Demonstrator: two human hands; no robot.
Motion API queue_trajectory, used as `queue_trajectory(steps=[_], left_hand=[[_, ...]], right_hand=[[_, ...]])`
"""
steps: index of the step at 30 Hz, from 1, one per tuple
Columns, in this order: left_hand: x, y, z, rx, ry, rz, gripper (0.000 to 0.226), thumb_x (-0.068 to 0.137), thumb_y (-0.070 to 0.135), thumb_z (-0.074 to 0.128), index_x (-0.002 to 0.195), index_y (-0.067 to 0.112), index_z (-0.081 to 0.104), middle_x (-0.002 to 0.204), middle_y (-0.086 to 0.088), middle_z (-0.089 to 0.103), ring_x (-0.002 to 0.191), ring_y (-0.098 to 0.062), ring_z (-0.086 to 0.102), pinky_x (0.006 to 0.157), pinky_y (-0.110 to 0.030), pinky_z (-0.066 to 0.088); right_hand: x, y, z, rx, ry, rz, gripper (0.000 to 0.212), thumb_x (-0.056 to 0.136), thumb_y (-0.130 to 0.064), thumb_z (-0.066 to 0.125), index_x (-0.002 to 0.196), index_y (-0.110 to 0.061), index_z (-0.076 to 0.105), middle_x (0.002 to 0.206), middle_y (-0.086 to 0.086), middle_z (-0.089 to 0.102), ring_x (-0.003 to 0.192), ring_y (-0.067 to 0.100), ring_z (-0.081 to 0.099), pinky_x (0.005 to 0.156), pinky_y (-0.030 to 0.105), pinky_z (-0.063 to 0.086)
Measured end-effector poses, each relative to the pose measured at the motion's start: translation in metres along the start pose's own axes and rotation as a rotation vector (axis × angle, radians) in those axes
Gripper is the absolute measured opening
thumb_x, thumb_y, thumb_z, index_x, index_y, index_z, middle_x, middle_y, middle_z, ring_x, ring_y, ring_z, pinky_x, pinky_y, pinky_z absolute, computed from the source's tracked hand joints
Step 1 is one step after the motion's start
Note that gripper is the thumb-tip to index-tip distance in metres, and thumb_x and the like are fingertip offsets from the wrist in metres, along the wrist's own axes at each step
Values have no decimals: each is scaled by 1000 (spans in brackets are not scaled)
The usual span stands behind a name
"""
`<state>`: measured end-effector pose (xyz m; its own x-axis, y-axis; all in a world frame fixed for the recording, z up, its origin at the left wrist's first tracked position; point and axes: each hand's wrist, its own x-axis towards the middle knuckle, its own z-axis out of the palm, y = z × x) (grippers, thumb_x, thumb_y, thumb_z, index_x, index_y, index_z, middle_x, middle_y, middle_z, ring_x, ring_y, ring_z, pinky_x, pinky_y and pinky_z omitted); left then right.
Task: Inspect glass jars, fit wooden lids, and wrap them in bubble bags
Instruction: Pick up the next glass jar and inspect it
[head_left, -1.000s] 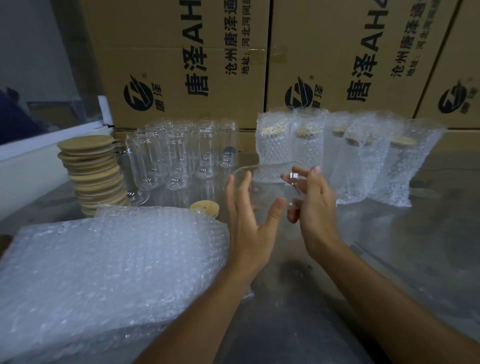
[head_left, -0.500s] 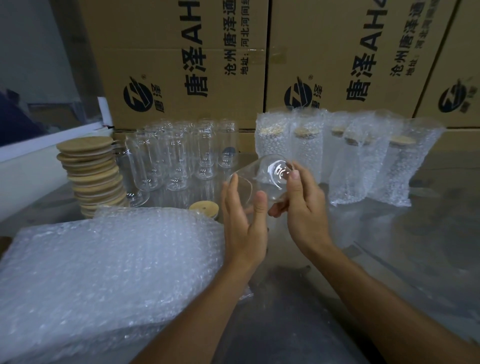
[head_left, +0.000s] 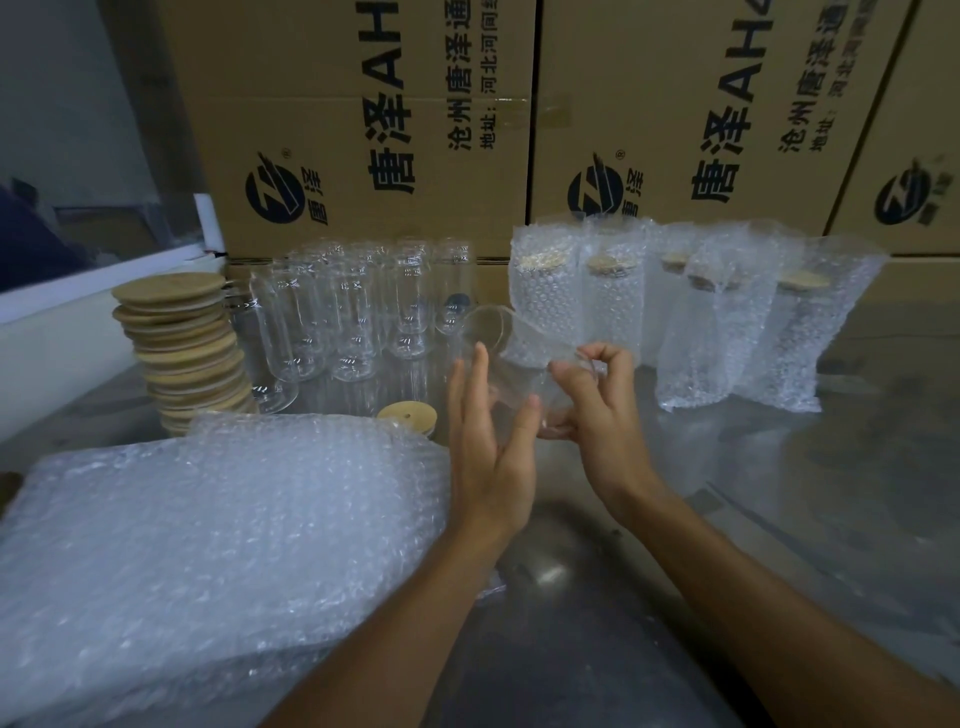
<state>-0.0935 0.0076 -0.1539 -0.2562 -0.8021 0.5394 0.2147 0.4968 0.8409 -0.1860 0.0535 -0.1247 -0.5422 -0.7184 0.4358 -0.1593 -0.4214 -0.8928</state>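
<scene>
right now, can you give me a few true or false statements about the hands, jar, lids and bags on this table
1. Both hands hold a glass jar tilted above the table. True: the left hand and right hand cradle it.
2. The held jar already has a wooden lid on it. False: its mouth is open and bare.
3. The stack of wooden lids stands at the left, beside the empty jars. True.
4. The pile of bubble bags lies on the right side. False: it lies on the left, near the left forearm.
5. The wrapped jars lie flat. False: they stand upright at the right, in front of the cardboard boxes.
</scene>
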Motion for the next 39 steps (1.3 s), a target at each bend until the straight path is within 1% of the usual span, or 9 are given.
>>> queue_trajectory(steps=[3,6,12,19,22,25,30,34,39], left_hand=[[1,-2,-1,-57,-31,-54,86,78,57,56,155,32,25,155,-3,39,130,-17,54,108,-46,46],[0,-1,0,-66,-64,-52,75,86,44,59,152,40,24,158,9,32,118,-3,61,98,-29,53],[-4,5,1,-23,-97,31,77,85,31,60,152,37,22,157,6,31,116,-21,64,90,-37,57],[-10,11,0,216,-105,303,73,82,20,66,148,13,33,150,-6,34,130,-27,50,93,-44,53],[-11,10,0,235,-134,319,76,81,13,70,148,7,35,150,-6,34,130,-28,49,92,-44,53],[-12,11,-1,224,-187,337,77,82,15,72,149,11,35,151,-1,34,126,-25,51,90,-39,54],[-13,10,-2,150,-213,287,73,83,23,68,147,27,33,149,5,37,112,-21,58,87,-37,54],[-13,10,-2,30,-191,186,64,85,40,59,144,37,35,144,17,45,93,-19,65,78,-37,56],[-8,4,0,49,-218,90,63,82,53,57,140,38,36,126,39,52,103,1,63,85,-18,49]], right_hand=[[-3,1,2,-68,-52,-60,31,78,-28,58,105,-24,43,113,-3,52,92,-6,60,79,31,54],[-4,-1,2,-95,-71,-129,24,81,-24,56,103,-22,46,105,-13,49,79,-16,56,72,19,50],[-3,1,0,-287,-80,-206,43,87,-40,57,126,-52,43,140,-1,44,130,10,50,98,27,52],[2,-2,-9,-258,-82,-208,61,91,-55,55,139,-71,21,145,-10,45,116,-11,57,80,16,54],[5,-5,-11,-191,-41,-158,60,89,-56,57,135,-72,22,135,2,54,105,-1,66,78,19,56],[10,-9,-15,-107,-5,-85,57,87,-57,55,134,-69,26,134,16,55,102,15,65,73,23,54],[17,-11,-21,82,-28,105,66,89,-72,48,150,-50,33,111,6,65,90,18,61,76,35,48],[18,-9,-22,223,-98,289,61,101,-58,41,156,-33,36,159,8,42,134,30,55,108,59,45],[10,-10,-13,36,-10,106,53,105,-49,37,155,-41,23,139,5,58,101,12,69,90,40,57]])
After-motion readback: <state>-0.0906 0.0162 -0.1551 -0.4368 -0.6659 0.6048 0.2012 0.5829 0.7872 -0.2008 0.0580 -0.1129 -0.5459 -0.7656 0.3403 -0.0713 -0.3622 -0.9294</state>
